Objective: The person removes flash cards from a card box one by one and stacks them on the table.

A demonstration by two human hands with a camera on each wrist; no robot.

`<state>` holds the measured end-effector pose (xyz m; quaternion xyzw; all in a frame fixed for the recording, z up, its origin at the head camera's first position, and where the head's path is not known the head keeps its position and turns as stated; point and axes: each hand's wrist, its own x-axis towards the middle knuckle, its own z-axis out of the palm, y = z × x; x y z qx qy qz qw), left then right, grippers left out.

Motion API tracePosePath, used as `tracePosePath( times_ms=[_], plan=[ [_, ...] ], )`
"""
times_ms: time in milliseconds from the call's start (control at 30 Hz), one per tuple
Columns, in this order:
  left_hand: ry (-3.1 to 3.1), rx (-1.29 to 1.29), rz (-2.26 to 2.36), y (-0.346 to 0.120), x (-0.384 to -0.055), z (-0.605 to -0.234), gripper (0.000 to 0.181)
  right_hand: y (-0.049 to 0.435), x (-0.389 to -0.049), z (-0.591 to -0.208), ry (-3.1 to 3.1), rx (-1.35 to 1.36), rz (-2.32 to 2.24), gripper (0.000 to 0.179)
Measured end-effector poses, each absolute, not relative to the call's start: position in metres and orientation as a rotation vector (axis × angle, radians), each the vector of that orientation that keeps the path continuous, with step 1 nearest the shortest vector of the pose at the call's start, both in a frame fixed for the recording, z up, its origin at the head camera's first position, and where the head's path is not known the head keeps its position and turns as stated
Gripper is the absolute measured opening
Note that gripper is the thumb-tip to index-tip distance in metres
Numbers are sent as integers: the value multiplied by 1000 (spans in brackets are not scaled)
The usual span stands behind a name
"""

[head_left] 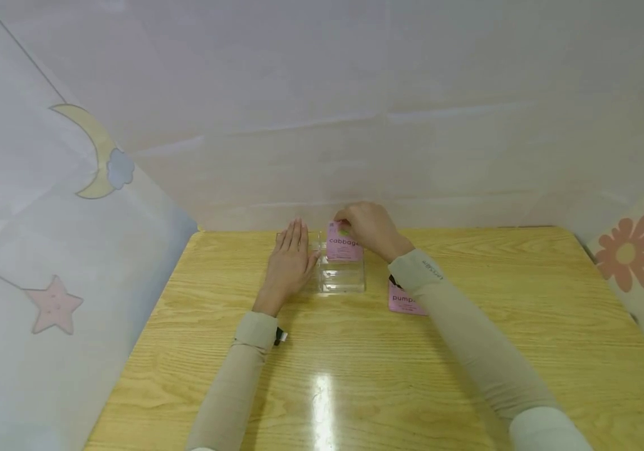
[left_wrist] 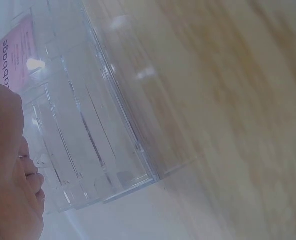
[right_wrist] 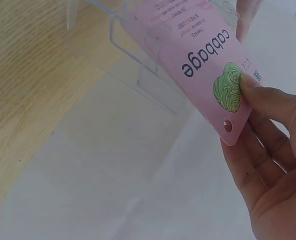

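My right hand (head_left: 371,227) pinches a pink flash card (head_left: 343,245) between thumb and fingers. The card reads "cabbage" and carries a green cabbage drawing (right_wrist: 228,89) and a punched hole at one corner. Its lower edge sits at a slot of a clear, stepped plastic card rack (head_left: 343,285). On the left part of that rack lies my left hand (head_left: 290,260), its fingers straight and pointing toward the wall. The left wrist view shows the rack's tiers (left_wrist: 95,125) beside this hand.
A second pink card (head_left: 403,302), partly lettered "pump", lies on the wooden table (head_left: 389,376) under my right forearm. Close behind the rack, a pale wall covering (head_left: 311,156) rises at the table's back edge.
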<state>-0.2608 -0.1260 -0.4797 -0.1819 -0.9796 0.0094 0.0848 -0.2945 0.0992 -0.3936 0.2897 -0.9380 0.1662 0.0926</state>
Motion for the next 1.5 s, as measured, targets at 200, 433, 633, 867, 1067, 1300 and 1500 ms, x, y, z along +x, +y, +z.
tracePosePath(
  times_ms=[200,433,633,867,1067,1300,1500],
  plan=[
    [-2909,-537,33,-126,-261,-482,77,107,-296,-386,-2862,832,679,22],
    [-2912,-530,35,-125,-261,-482,77,122,-306,-381,-2911,832,947,21],
    [-2894,-530,28,-125,-261,-483,77,132,-309,-377,-2916,756,1078,22],
    [-2887,-535,20,-124,-261,-484,78,143,-312,-374,-2888,687,1141,23],
    [-2903,-525,9,-124,-260,-483,77,153,-316,-373,-2923,702,1220,25],
    [-2905,-537,13,-125,-261,-482,77,168,-318,-376,-3006,689,1271,25],
    [-2917,-532,-6,-124,-262,-481,77,178,-319,-381,-3026,698,1360,24]
  ],
)
